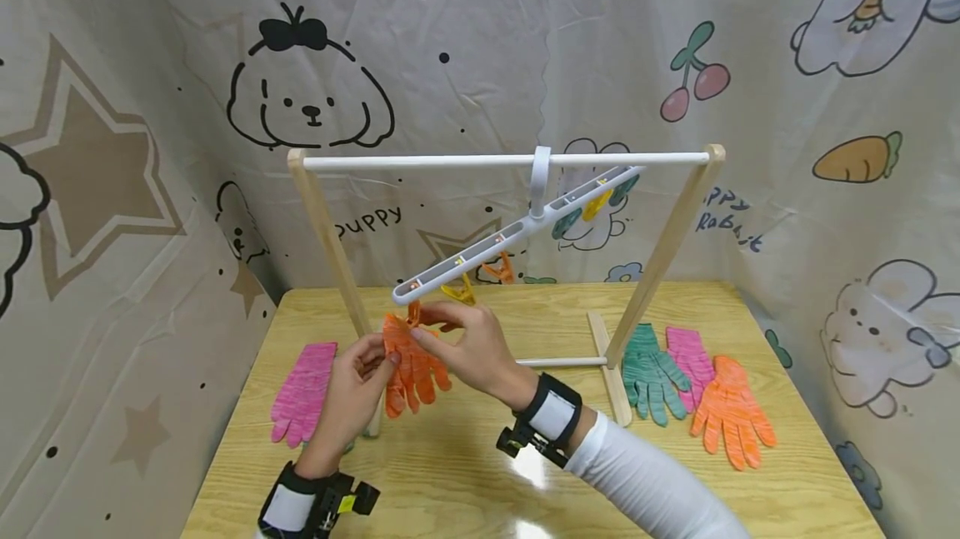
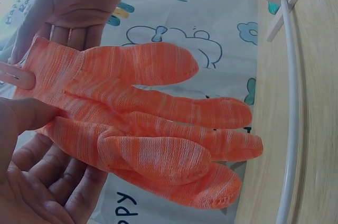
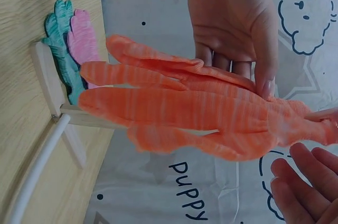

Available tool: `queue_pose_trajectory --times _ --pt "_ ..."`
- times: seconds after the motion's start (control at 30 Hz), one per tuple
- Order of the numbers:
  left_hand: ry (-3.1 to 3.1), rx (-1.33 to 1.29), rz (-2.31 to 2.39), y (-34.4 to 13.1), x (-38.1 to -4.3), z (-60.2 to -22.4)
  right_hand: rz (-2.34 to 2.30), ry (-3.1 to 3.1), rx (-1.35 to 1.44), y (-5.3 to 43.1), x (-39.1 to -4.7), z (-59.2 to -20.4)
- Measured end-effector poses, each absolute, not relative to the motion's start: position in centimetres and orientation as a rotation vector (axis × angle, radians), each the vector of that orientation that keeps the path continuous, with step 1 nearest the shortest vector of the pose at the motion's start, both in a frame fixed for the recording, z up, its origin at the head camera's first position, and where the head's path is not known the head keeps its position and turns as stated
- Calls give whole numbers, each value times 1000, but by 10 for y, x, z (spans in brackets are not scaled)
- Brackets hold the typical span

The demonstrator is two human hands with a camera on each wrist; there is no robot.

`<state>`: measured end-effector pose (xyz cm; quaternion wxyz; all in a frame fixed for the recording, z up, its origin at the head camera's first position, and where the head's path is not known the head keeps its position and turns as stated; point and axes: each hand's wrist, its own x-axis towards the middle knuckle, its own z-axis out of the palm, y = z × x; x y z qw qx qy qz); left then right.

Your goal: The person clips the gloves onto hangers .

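Note:
An orange knit glove (image 1: 414, 364) hangs fingers down at the near left end of a white hanger bar (image 1: 480, 252). An orange clip (image 1: 413, 312) at that end meets the glove's cuff; its jaws are partly hidden. My left hand (image 1: 356, 385) pinches the cuff's left side, thumb in front, as the left wrist view shows. My right hand (image 1: 476, 351) is at the cuff's other side, close beside the clip, thumb on the fabric. In the right wrist view, several right fingers (image 3: 303, 182) spread behind the glove.
The bar hangs tilted from a white rod (image 1: 420, 162) on a wooden frame (image 1: 667, 264). Yellow, orange and teal clips (image 1: 566, 224) dangle from it. A pink glove (image 1: 303, 393) lies left; teal (image 1: 652, 372), pink (image 1: 688, 360) and orange gloves (image 1: 731, 414) lie right.

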<state>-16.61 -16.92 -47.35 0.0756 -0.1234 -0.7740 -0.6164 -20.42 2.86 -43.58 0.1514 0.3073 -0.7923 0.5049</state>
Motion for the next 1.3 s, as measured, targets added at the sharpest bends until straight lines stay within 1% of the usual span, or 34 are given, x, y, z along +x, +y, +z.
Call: queue_pose_trajectory --times 0.37,0.87,1.3 --pt "-2338 -353 -1874 -170 -167 -476 1502 -2271 866 35 -203 -449" --pt "-2399 -286 -1826 -170 -166 -480 1594 -2336 750 54 -202 -469" --pt "-2362 -244 -1796 -172 -162 -484 1351 -2427 684 80 -197 -493"
